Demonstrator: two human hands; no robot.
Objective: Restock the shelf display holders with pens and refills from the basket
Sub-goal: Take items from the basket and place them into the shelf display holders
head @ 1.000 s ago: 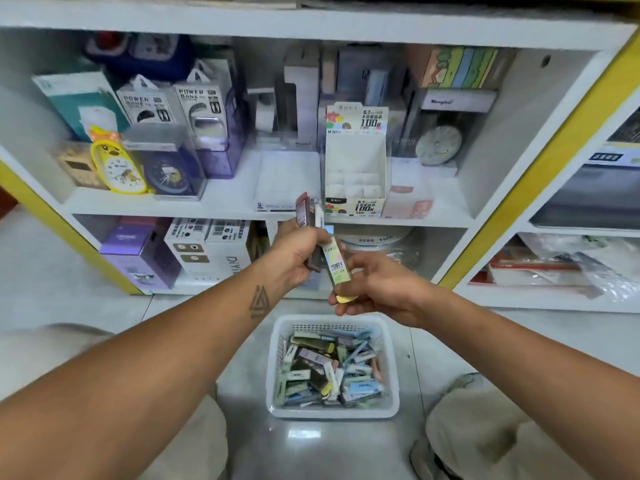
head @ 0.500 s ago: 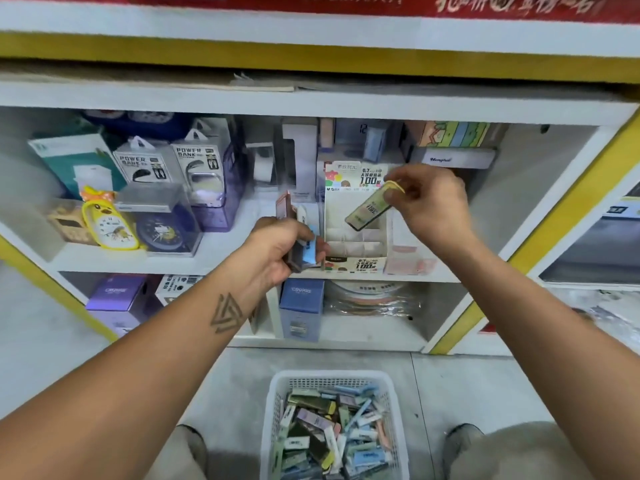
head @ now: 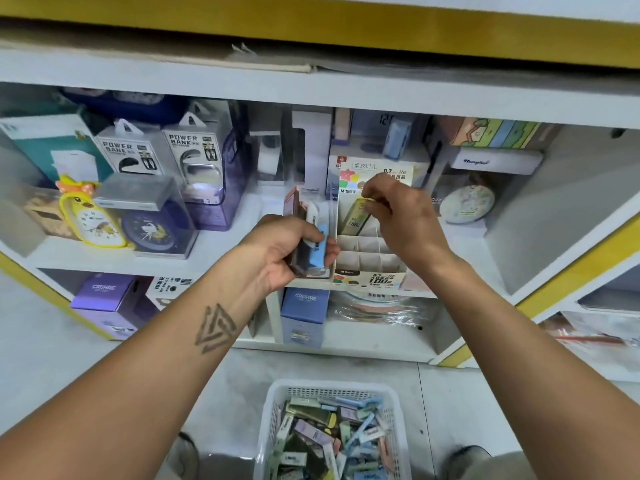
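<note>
A person's two bare arms reach toward a white shelf [head: 221,247] stocked with boxed goods. The landmark is a white cardboard display holder [head: 372,252] standing on that shelf, divided into small open compartments, with a printed header card rising at its back. The right hand [head: 403,220] is over the upper part of the holder, its fingers and thumb curled to pinch the top end of a yellow-green refill case [head: 356,216]; the case stands tilted with its lower end inside a compartment in the holder's back row, at the left. The left hand [head: 287,251] is just left of the holder, touching or nearly touching its side wall, and its fingers are wrapped round a small bunch of refill cases [head: 313,237], among them a light blue one, a white one and a pinkish-brown one, held upright with their tops sticking above the fist. On the floor below the holder, near the person's feet, sits a white plastic basket [head: 277,410] heaped with many more cases in green, blue, pink and lilac. Further left of the holder on the same shelf stand two power bank boxes [head: 166,150], and in front of them a yellow alarm clock [head: 91,221] beside a dark blue clock [head: 152,232] in a clear box.
</note>
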